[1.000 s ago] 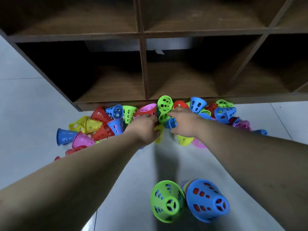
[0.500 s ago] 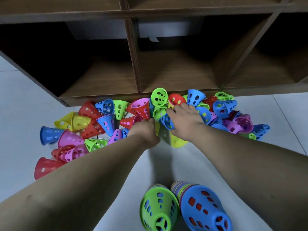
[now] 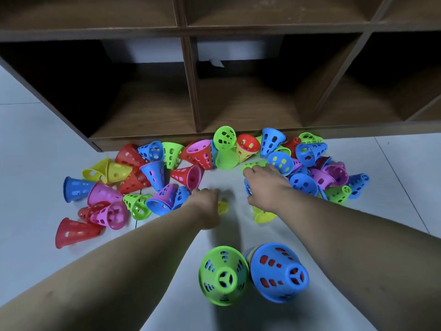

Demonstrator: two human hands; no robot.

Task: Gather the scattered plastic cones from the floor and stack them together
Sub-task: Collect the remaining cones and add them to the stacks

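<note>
Many coloured perforated plastic cones [image 3: 152, 174] lie scattered on the floor in front of a wooden shelf unit. My left hand [image 3: 205, 207] is curled into a fist and grips a yellow cone [image 3: 223, 207], mostly hidden under it. My right hand [image 3: 266, 187] lies over the right part of the pile, fingers curled down round a blue cone [image 3: 247, 188] that only peeks out at its edge. Another yellow cone [image 3: 262, 216] lies under my right wrist. Near me stand a green-topped stack [image 3: 224, 275] and a blue-topped stack [image 3: 279, 271], side by side.
The brown shelf unit [image 3: 191, 91] with open compartments runs across the back, its bottom edge touching the pile. Pale tiled floor [image 3: 35, 151] stretches to the left, to the right, and between my forearms.
My left hand has drawn back out of the pile with the yellow cone. My hands have moved apart, and a patch of bare floor shows between them.
</note>
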